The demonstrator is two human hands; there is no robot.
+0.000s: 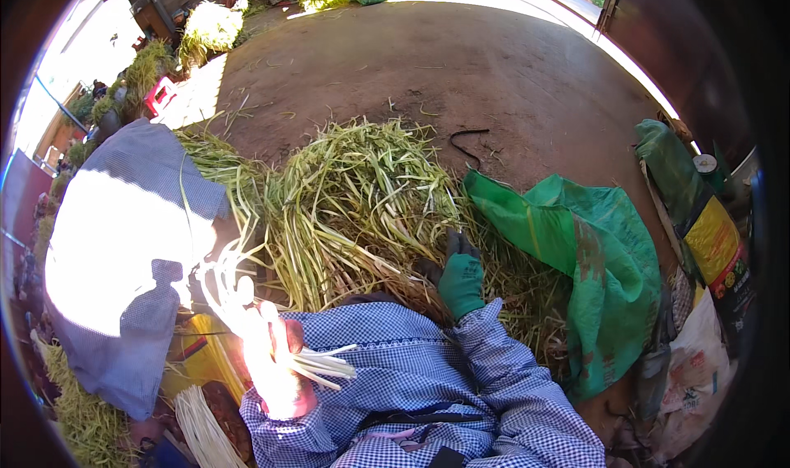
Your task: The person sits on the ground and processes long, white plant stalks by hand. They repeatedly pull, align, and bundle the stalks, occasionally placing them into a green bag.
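My left hand [278, 357], bare and overexposed by sunlight, is closed around a small bundle of pale stalks [324, 364]. The white ends stick out to the right and the longer ends curve up to the left. A large heap of long yellow-green leafy stalks [364, 190] lies on the ground in front of my lap. At its near right edge is my right hand [461, 276], in a green glove with dark fingertips. Its fingers reach into the stalks, and whether they pinch any is hidden. A tidy bundle of white stalks [207, 428] lies at lower left.
A green woven sack [617, 264] lies crumpled to the right, near a white printed bag [694, 375]. Grey-blue cloth [142, 369] spreads at left, partly sunlit. Farther off are a red plastic stool [162, 96], a black cord [466, 133] and more stalk piles [213, 29].
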